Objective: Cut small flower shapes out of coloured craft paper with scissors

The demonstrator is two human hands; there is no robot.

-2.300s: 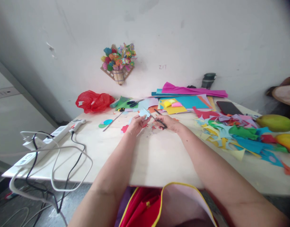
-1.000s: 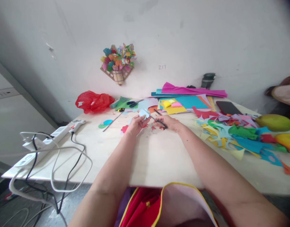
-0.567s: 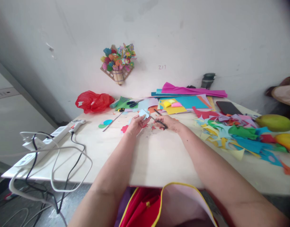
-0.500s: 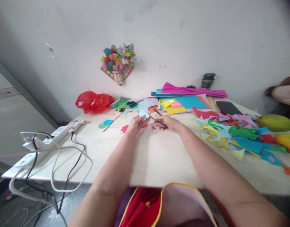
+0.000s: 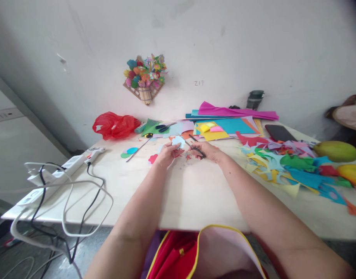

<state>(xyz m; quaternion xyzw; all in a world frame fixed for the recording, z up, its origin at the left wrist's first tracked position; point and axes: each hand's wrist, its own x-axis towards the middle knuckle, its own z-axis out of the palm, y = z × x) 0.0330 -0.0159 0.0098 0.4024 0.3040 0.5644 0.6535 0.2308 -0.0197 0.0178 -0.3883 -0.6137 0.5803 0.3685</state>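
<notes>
My left hand (image 5: 168, 153) pinches a light blue paper flower (image 5: 178, 142) just above the table. Facing it from the right, my right hand (image 5: 206, 150) grips a pair of dark scissors (image 5: 198, 151), whose blades are apart and point up and left beside the paper's edge. I cannot tell whether a blade touches the paper. A red paper flower (image 5: 152, 159) lies on the table left of my left hand. Small red scraps (image 5: 188, 157) are scattered between and below my hands.
Blue and green paper circles (image 5: 133, 150) lie to the left, near a power strip (image 5: 52, 180) with trailing cables. At the back are a red plastic bag (image 5: 116, 125), second scissors (image 5: 165, 127) and stacked coloured sheets (image 5: 236, 126). Paper scraps (image 5: 296, 162), a phone (image 5: 280, 133) and a mango (image 5: 336, 151) occupy the right.
The light blue paper flower has shifted slightly to the right and turned in my left hand. The scissors stay in my right hand, nearly in the same place.
</notes>
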